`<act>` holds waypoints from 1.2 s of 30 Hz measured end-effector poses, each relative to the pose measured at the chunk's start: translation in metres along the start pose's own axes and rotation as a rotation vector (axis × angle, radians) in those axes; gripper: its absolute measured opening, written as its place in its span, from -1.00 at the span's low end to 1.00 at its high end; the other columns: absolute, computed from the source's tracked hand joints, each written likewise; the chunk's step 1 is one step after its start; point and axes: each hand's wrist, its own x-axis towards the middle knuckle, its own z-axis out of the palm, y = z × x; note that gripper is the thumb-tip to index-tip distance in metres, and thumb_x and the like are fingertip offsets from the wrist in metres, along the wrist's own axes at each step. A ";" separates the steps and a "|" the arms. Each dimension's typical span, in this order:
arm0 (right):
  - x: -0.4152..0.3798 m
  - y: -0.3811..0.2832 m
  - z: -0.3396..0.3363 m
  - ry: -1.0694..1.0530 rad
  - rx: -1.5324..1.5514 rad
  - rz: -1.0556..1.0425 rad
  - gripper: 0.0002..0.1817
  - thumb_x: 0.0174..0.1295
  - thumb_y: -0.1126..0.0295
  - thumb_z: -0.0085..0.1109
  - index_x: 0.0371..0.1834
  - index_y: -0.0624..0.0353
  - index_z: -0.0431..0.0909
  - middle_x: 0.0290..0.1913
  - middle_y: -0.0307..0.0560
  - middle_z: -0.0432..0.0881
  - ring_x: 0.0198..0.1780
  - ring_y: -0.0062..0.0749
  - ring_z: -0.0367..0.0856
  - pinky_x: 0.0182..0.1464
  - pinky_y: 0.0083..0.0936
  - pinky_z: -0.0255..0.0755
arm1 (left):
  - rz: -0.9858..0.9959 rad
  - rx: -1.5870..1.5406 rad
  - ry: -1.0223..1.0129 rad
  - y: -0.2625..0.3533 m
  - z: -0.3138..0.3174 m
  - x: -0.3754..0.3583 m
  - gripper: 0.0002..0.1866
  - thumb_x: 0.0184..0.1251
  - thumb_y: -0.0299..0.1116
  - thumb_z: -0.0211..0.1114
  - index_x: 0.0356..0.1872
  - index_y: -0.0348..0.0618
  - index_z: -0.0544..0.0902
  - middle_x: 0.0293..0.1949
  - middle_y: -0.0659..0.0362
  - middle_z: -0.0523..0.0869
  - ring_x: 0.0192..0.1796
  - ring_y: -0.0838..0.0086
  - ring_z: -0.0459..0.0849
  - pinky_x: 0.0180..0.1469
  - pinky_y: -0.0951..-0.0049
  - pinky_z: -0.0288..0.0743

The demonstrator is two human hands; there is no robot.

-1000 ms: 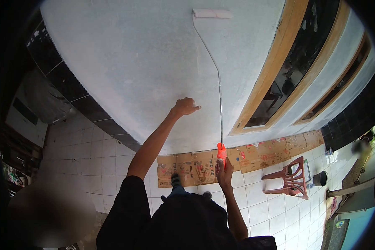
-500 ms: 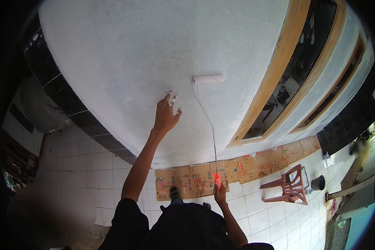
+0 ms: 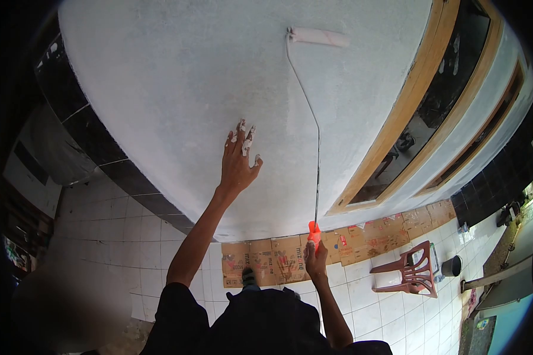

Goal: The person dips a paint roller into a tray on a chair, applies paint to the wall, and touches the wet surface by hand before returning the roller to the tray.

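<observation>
My right hand (image 3: 317,261) is wrapped round the orange handle of a paint roller (image 3: 320,36). From the handle a long thin rod bends up to the pale roller sleeve, which lies sideways against the upper part of a whitish wall (image 3: 177,100). A wetter-looking patch shows on the wall below the sleeve. Left of the rod, my left hand (image 3: 238,158) is raised at the wall with its fingers stretched apart and nothing held. White paint coats several of its fingertips.
Flattened cardboard (image 3: 257,251) lies along the wall's foot over white tiles (image 3: 361,296). At right are a reddish-brown plastic chair (image 3: 417,269) and a dark bucket (image 3: 452,266). Wood-framed windows (image 3: 420,112) border the wall's right side; black tiles (image 3: 92,133) edge its left.
The roller has travelled up the wall and slightly right, with my right hand rising a little. My left hand's fingers have straightened and spread against the wall.
</observation>
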 end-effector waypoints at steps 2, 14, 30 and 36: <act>0.015 -0.026 0.003 -0.007 0.041 0.001 -0.70 0.36 0.16 -0.07 -0.40 0.17 0.35 -0.65 -0.33 0.34 -0.67 -0.68 0.27 -0.63 -0.64 0.16 | -0.004 0.027 0.029 -0.001 -0.004 0.007 -0.20 0.04 -0.42 0.27 0.36 -0.23 0.12 0.38 -0.21 0.04 0.39 -0.08 0.08 0.41 0.04 -0.03; -0.063 0.121 -0.001 0.010 -0.135 0.057 -0.62 0.31 0.12 -0.03 -0.37 0.28 0.44 -0.65 -0.18 0.40 -0.59 -0.53 0.35 -0.53 -0.47 0.20 | -0.117 0.158 0.077 -0.008 -0.015 0.018 -0.14 0.01 -0.42 0.29 0.39 -0.19 0.06 0.39 -0.27 -0.06 0.44 -0.05 -0.02 0.44 -0.01 -0.14; 0.024 -0.075 0.009 -0.028 0.141 0.124 -0.71 0.34 0.23 -0.05 -0.45 0.21 0.40 -0.65 -0.33 0.35 -0.61 -0.68 0.30 -0.56 -0.64 0.18 | -0.138 0.168 0.176 -0.040 -0.039 0.018 -0.17 0.01 -0.46 0.23 0.38 -0.22 0.08 0.39 -0.20 0.00 0.45 -0.03 -0.04 0.43 -0.08 -0.18; 0.034 -0.097 0.027 -0.010 0.178 0.103 -0.66 0.36 0.16 -0.08 -0.50 0.16 0.36 -0.67 -0.31 0.35 -0.67 -0.69 0.28 -0.64 -0.68 0.12 | -0.147 0.155 0.164 -0.048 -0.047 0.015 -0.17 0.02 -0.46 0.22 0.39 -0.20 0.07 0.39 -0.20 0.00 0.45 -0.03 -0.05 0.43 -0.09 -0.22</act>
